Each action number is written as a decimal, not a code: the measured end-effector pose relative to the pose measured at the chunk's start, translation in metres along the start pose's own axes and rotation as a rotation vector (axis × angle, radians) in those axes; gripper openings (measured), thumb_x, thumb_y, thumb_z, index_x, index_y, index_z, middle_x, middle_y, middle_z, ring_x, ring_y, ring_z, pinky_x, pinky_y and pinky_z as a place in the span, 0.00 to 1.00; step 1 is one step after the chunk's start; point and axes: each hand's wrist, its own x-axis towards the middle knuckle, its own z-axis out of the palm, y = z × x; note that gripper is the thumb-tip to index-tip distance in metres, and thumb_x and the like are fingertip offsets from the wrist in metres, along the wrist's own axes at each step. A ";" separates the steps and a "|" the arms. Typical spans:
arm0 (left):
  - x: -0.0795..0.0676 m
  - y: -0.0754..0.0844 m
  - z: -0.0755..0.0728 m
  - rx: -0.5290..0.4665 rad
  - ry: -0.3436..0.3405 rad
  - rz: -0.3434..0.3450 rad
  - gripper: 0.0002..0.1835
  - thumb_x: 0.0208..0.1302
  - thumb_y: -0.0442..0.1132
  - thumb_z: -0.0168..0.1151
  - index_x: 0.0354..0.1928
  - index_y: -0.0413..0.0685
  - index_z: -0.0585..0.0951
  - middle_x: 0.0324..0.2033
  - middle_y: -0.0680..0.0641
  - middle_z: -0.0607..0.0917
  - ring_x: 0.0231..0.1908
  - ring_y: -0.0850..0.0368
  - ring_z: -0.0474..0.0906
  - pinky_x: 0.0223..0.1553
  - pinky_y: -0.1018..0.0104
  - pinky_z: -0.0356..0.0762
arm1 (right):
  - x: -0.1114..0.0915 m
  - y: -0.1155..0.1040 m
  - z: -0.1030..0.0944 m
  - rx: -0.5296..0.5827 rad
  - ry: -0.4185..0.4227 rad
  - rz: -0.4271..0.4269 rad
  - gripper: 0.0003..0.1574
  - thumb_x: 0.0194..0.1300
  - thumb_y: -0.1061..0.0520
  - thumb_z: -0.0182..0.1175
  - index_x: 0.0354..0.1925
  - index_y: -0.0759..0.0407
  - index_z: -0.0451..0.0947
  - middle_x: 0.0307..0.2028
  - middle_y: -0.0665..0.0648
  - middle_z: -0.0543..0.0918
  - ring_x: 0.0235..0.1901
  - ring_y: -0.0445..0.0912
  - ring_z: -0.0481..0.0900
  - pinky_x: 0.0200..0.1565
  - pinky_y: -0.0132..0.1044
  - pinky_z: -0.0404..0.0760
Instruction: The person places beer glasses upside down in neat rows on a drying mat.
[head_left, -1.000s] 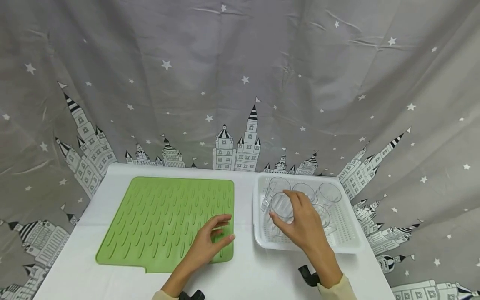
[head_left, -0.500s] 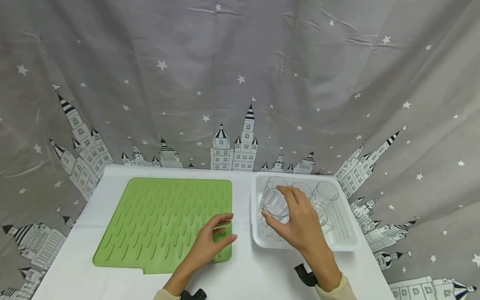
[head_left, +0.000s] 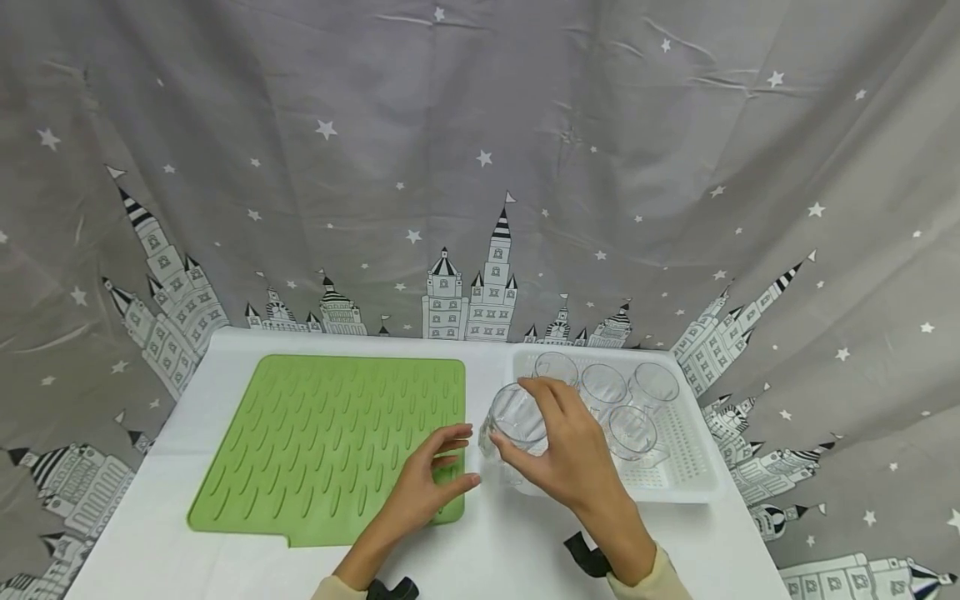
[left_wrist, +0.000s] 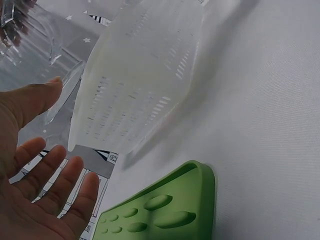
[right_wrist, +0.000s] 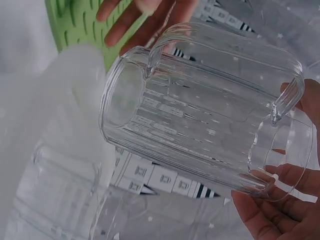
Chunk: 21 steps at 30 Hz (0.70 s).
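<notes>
Now the right hand [head_left: 573, 446] grips one clear mug [head_left: 517, 415] near its rim, raised over the side of one white basket [head_left: 693, 450]. Inside this basket stand four other clear cups [head_left: 631, 433]. The left hand [head_left: 422, 482], with fingers relaxed and apart, hangs above the edge of one green mat [head_left: 330, 442] on the tabletop [head_left: 517, 550].

Mug [right_wrist: 195, 132]: transparent, glossy, smooth. Basket [head_left: 693, 458]: translucent plastic, perforated. Mat [head_left: 322, 442]: matt, rubber-like, ridged. Curtain [head_left: 480, 83]: creased cloth. Tablecloth [head_left: 506, 550]: matt, fine-grained.
</notes>
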 end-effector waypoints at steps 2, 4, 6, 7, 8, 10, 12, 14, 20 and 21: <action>0.001 -0.001 0.001 -0.001 0.000 0.000 0.41 0.63 0.40 0.81 0.76 0.52 0.73 0.72 0.46 0.80 0.70 0.41 0.79 0.71 0.43 0.81 | 0.000 -0.004 0.003 0.003 -0.004 -0.011 0.45 0.58 0.36 0.79 0.67 0.54 0.79 0.59 0.56 0.85 0.58 0.52 0.85 0.55 0.51 0.92; 0.001 -0.001 0.002 0.000 0.003 -0.014 0.42 0.61 0.41 0.82 0.77 0.56 0.72 0.72 0.49 0.80 0.71 0.45 0.79 0.72 0.46 0.81 | 0.000 -0.007 0.007 0.004 -0.007 -0.022 0.45 0.58 0.36 0.79 0.67 0.54 0.79 0.59 0.56 0.85 0.58 0.51 0.86 0.54 0.50 0.92; 0.001 -0.001 0.002 0.006 0.008 -0.021 0.43 0.60 0.42 0.83 0.76 0.60 0.72 0.72 0.52 0.80 0.71 0.47 0.79 0.72 0.49 0.81 | 0.000 -0.010 0.010 0.009 -0.006 -0.034 0.46 0.57 0.36 0.79 0.66 0.54 0.79 0.58 0.56 0.85 0.58 0.51 0.86 0.55 0.49 0.92; 0.001 -0.001 0.003 0.012 0.011 -0.023 0.44 0.59 0.42 0.83 0.76 0.62 0.72 0.72 0.53 0.80 0.71 0.48 0.79 0.72 0.50 0.81 | 0.000 -0.011 0.011 0.015 -0.008 -0.038 0.46 0.57 0.36 0.79 0.66 0.54 0.79 0.58 0.56 0.85 0.58 0.51 0.86 0.55 0.49 0.92; 0.001 -0.001 0.003 0.017 0.014 -0.026 0.44 0.59 0.42 0.84 0.76 0.63 0.73 0.72 0.53 0.80 0.70 0.48 0.79 0.72 0.51 0.81 | 0.000 -0.013 0.012 0.020 -0.010 -0.044 0.46 0.57 0.36 0.79 0.66 0.54 0.79 0.58 0.55 0.85 0.58 0.51 0.86 0.56 0.49 0.92; 0.001 0.000 0.003 0.029 0.019 -0.026 0.45 0.58 0.42 0.84 0.76 0.62 0.73 0.71 0.52 0.80 0.70 0.48 0.79 0.71 0.52 0.82 | 0.000 -0.015 0.014 0.032 -0.014 -0.057 0.46 0.57 0.36 0.79 0.66 0.54 0.79 0.58 0.55 0.85 0.58 0.51 0.86 0.57 0.49 0.92; 0.001 0.001 0.003 0.040 0.025 -0.031 0.45 0.57 0.42 0.85 0.76 0.61 0.73 0.70 0.50 0.81 0.69 0.47 0.79 0.71 0.50 0.83 | 0.000 -0.017 0.017 0.042 -0.019 -0.070 0.46 0.57 0.36 0.79 0.67 0.54 0.79 0.58 0.55 0.85 0.59 0.51 0.86 0.57 0.49 0.91; 0.001 0.002 0.003 0.047 0.027 -0.047 0.46 0.55 0.42 0.85 0.76 0.61 0.73 0.69 0.50 0.82 0.68 0.47 0.79 0.71 0.49 0.82 | -0.001 -0.019 0.019 0.047 -0.031 -0.075 0.46 0.58 0.36 0.79 0.67 0.54 0.78 0.59 0.55 0.85 0.60 0.51 0.85 0.57 0.48 0.91; -0.001 0.001 0.002 0.067 0.010 -0.063 0.47 0.54 0.43 0.86 0.76 0.63 0.73 0.67 0.50 0.84 0.67 0.46 0.80 0.70 0.49 0.82 | -0.003 -0.023 0.024 0.064 -0.065 -0.078 0.47 0.58 0.34 0.78 0.68 0.51 0.78 0.61 0.55 0.84 0.62 0.49 0.84 0.60 0.46 0.91; -0.002 0.000 0.002 0.075 0.006 -0.056 0.47 0.54 0.44 0.86 0.76 0.62 0.73 0.67 0.50 0.84 0.67 0.45 0.80 0.70 0.49 0.82 | -0.004 -0.023 0.025 0.069 -0.074 -0.078 0.47 0.58 0.34 0.78 0.68 0.51 0.78 0.61 0.54 0.84 0.62 0.49 0.84 0.60 0.46 0.90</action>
